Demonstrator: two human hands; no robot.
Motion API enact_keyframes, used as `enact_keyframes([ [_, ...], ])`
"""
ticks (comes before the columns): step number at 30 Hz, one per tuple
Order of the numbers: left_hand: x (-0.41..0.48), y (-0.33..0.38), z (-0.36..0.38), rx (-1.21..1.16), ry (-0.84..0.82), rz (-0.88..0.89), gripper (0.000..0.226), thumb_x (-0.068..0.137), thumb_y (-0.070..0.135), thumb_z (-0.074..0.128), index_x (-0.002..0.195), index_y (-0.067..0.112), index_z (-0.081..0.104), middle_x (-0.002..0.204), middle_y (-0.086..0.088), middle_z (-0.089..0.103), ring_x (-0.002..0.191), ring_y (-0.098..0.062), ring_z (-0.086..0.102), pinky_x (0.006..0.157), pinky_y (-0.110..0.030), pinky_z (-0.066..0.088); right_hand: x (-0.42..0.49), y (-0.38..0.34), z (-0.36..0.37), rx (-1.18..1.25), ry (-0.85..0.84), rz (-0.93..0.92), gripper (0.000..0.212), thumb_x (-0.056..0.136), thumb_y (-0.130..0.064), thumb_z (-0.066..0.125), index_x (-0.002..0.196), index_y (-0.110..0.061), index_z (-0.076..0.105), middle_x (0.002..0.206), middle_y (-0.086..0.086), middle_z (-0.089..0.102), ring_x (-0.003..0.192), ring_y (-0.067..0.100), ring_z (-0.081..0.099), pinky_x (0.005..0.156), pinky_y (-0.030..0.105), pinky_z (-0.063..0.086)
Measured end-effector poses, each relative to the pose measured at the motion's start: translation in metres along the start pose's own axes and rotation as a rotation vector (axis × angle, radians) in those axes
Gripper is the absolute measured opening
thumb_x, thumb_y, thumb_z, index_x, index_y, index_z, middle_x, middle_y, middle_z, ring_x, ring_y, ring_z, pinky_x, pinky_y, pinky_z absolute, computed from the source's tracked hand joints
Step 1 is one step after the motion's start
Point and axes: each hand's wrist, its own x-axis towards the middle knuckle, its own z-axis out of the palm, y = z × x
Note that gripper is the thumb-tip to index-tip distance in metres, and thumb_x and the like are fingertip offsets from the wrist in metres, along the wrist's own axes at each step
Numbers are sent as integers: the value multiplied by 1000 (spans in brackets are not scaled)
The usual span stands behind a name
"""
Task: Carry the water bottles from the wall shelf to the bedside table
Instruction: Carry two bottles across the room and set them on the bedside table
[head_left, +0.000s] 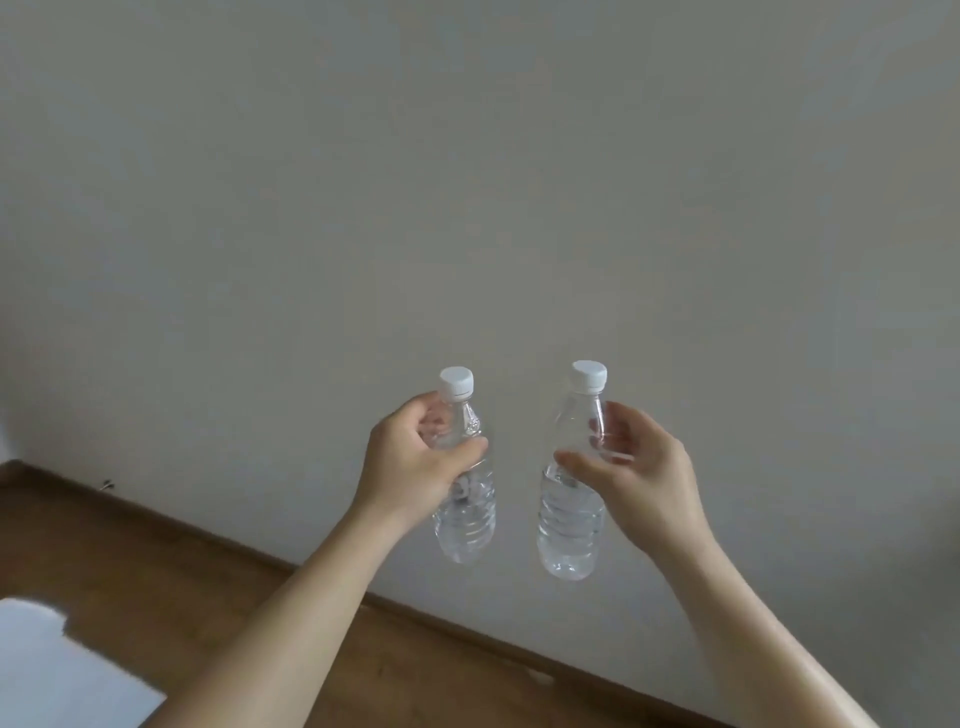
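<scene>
Here, we see left hand, fingers curled round the left bottle below its cap, right hand grasping the right bottle at its shoulder, both bottles upright in mid-air before the wall, wooden floor beneath.

Cannot see the waist of the left bottle behind the gripping left hand, nor part of the shoulder of the right bottle under the thumb of the right hand. Cannot make out the tiny dark speck at the wall's foot. Cannot name the pale shape cropped by the left and bottom edges, forearms likewise cropped below.
</scene>
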Motion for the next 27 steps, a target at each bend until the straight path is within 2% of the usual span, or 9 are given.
enact_keyframes([
  [7,84,-33,-4,97,250,-84,51,58,38,80,107,33,68,102,15,71,102,-2,66,92,-27,53,140,31,54,49,-264,-69,34,68,-21,82,97,-29,66,83,-15,69,78,6,67,68,26,51],
  [10,107,-44,-19,136,351,-123,46,58,38,79,103,32,68,101,13,71,100,-1,66,91,-24,52,184,38,94,84,-354,-73,54,62,-30,83,112,-26,64,93,-16,68,85,3,66,72,25,51],
  [13,129,-61,-43,176,445,-144,40,58,38,80,96,34,68,97,13,72,97,-3,67,87,-21,51,216,43,147,118,-445,-84,68,55,-41,81,119,-26,62,103,-13,67,93,5,66,83,34,56],
  [19,174,-112,-112,254,583,-160,52,59,44,82,107,25,72,98,12,75,97,-7,69,90,-31,56,263,43,266,169,-573,-129,65,57,-34,86,117,-24,63,103,-8,68,95,9,67,88,38,55],
  [22,198,-130,-147,308,623,-178,43,70,31,87,110,25,71,99,14,74,97,-4,68,90,-31,56,282,36,320,175,-636,-155,63,62,-27,88,119,-23,62,105,-11,68,96,5,66,88,33,54],
  [25,224,-145,-179,355,657,-197,43,72,30,86,112,26,70,101,15,73,100,-4,68,91,-31,55,304,25,369,206,-673,-167,62,63,-23,89,119,-22,62,106,-12,67,92,-4,63,83,21,51],
  [27,238,-154,-200,380,681,-212,39,72,30,85,108,28,70,101,16,74,100,-4,68,91,-32,55,318,17,403,219,-707,-175,63,63,-22,88,120,-22,61,105,-14,66,90,-7,62,81,18,49],
])
